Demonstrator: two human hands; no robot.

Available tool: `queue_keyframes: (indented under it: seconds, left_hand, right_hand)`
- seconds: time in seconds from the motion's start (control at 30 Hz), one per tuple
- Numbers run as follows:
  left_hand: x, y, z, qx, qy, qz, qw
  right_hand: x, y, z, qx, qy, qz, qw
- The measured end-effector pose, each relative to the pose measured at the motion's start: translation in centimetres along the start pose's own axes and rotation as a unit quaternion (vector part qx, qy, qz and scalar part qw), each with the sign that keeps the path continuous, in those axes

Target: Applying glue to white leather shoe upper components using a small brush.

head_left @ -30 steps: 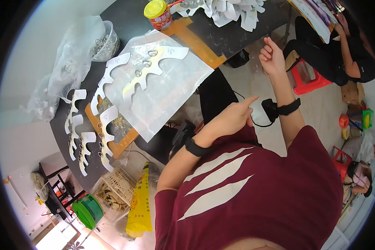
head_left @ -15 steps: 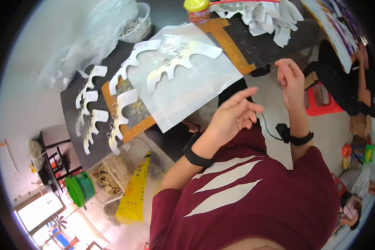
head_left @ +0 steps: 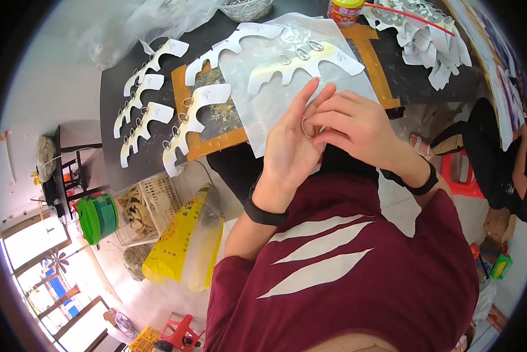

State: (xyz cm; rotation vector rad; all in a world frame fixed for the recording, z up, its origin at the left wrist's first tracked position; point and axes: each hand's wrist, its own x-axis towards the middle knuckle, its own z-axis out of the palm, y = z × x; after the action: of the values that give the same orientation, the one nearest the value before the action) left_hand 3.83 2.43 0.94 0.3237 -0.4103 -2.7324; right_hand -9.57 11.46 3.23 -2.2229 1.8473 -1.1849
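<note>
Over the table's near edge, my left hand (head_left: 284,146) is palm up with its fingers stretched out. My right hand (head_left: 360,126) meets it from the right, its fingertips pinched at a small metal ring (head_left: 306,128) against the left fingers. Just beyond them, a white scalloped strip (head_left: 303,66) lies on a translucent plastic sheet (head_left: 246,111). Its middle looks yellowish, and several metal rings lie along its far edge. Further scalloped strips, including a larger one (head_left: 200,108) with rings, lie to the left.
A clear bowl (head_left: 246,10) of metal pieces stands at the back beside crumpled plastic (head_left: 123,38). A yellow-lidded jar (head_left: 344,10), a red rod (head_left: 416,19) and piled white strips (head_left: 430,44) are at the back right. Another person (head_left: 492,152) sits to the right.
My hands, apart before, have come together at the metal ring. The right hand moved left to the left hand's fingers. My view has shifted, so the table sits further right and up.
</note>
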Motion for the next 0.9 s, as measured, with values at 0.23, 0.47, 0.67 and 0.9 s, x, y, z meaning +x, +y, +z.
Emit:
queue_keyframes:
  seconds: [0.23,0.47,0.67,0.9]
  left_hand:
    - [-1.0,0.2,0.7,0.039,0.030,0.014,0.999]
    - [-1.0,3.2,-1.7,0.738,0.084,0.257,0.618]
    - [0.2,4.3,-3.5,0.885,0.126,0.299,0.335]
    - [0.7,4.4,-4.6,0.891,0.138,0.254,0.350]
  right_hand:
    - [1.0,-0.5,1.0,-0.004,-0.034,0.010,0.999]
    - [5.3,2.0,-1.4,0.011,-0.042,0.105,0.994]
    - [9.9,7.4,2.3,-0.095,-0.067,0.033,0.993]
    - [12.2,10.5,6.1,-0.199,-0.199,0.063,0.957]
